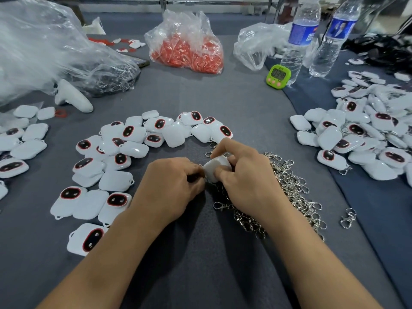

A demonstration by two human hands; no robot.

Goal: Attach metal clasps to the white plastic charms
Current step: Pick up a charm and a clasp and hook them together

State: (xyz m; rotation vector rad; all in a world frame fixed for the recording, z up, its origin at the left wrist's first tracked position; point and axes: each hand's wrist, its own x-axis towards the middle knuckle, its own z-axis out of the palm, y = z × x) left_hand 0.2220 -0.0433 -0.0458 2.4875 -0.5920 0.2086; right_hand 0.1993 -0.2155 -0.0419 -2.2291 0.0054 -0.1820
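My right hand (245, 175) grips a white plastic charm (215, 167) at the table's middle, thumb on its front face. My left hand (171, 184) is curled against the charm's left edge, pinching a small metal clasp (200, 166) that is mostly hidden by the fingers. A heap of silver metal clasps (289, 188) lies under and right of my right hand. Several loose white charms (133, 148), some showing black and red faces, arc across the grey cloth to the left and beyond my hands.
A pile of charms with clasps (361, 134) lies at the right. A bag of red parts (187, 47), a green timer (278, 76), two water bottles (296, 41) and clear plastic bags (44, 45) stand at the back. One stray clasp (347, 218) lies at the right.
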